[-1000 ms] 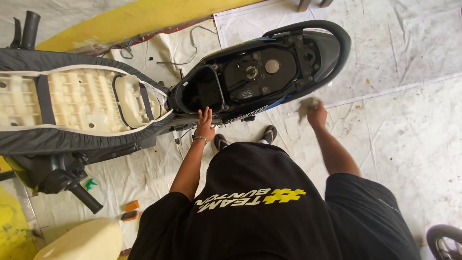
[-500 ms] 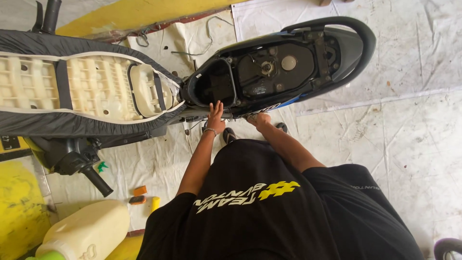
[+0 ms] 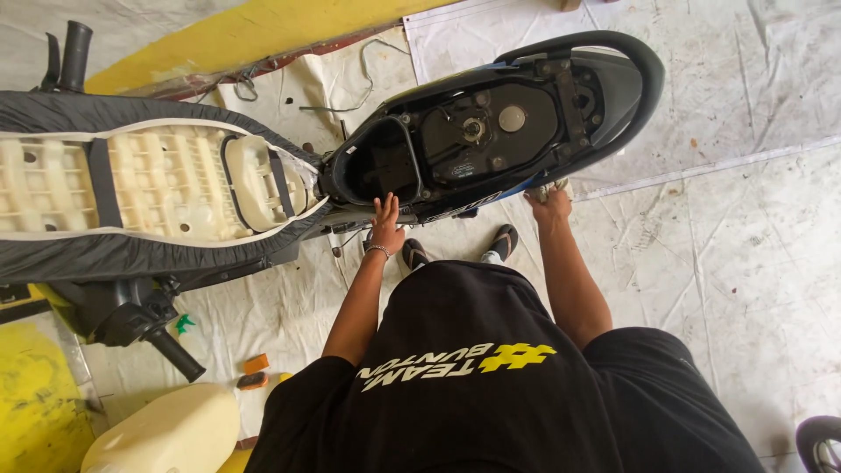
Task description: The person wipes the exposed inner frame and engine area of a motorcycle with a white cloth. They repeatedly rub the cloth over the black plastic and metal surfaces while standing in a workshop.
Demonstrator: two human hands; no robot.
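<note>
A black scooter (image 3: 491, 131) lies across the floor with its seat (image 3: 158, 180) swung open, cream underside up. The under-seat compartment (image 3: 377, 162) and the fuel tank cap (image 3: 512, 118) are exposed. My left hand (image 3: 385, 224) rests flat, fingers spread, on the scooter's side just below the compartment rim; a bracelet is on its wrist. My right hand (image 3: 550, 205) presses a pale rag (image 3: 550, 187) against the blue lower side panel, farther toward the tail. My feet in dark sandals (image 3: 504, 241) stand close to the scooter.
A white tarpaulin (image 3: 727, 228) covers the floor. A handlebar grip (image 3: 175, 352) sticks out at the lower left, near a cream plastic jug (image 3: 162, 434) and small orange pieces (image 3: 254, 363). Loose wire (image 3: 350, 83) lies behind the scooter. A tyre (image 3: 819, 442) shows at the bottom right.
My right hand left the floor with the rag, came in against the scooter's side, then slid toward the tail. My left hand stayed on the scooter below the compartment.
</note>
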